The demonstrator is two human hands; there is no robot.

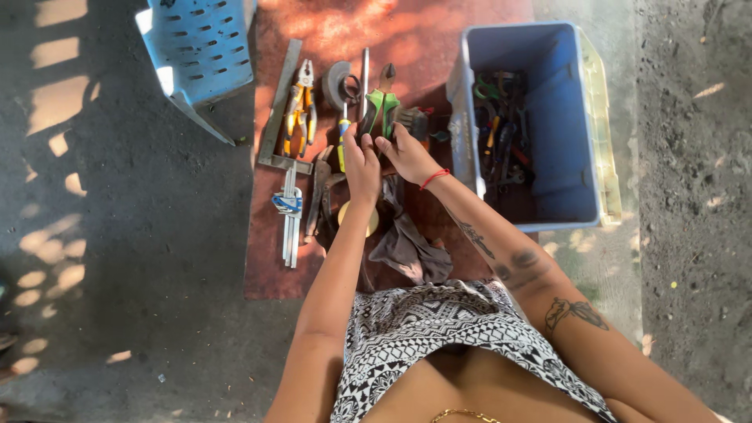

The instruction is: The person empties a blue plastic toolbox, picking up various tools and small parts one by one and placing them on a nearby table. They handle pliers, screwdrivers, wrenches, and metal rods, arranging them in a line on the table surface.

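Green-handled pliers (381, 104) lie on a red-brown mat (266, 258), jaws pointing away from me. My left hand (362, 163) has its fingertips on the end of the left handle. My right hand (405, 154), with a red band at the wrist, pinches the end of the right handle. Both hands are close together, nearly touching. A screwdriver (343, 139) with a green, yellow and blue handle lies just left of my left hand.
Also on the mat are yellow-handled pliers (300, 110), a metal square (279, 102), a hex key set (290, 210), dark pliers (319, 192), a grey tape roll (338, 83), a brush (414, 121) and a dark cloth (407, 244). A blue bin (564, 133) of tools stands right, a blue chair (200, 47) far left.
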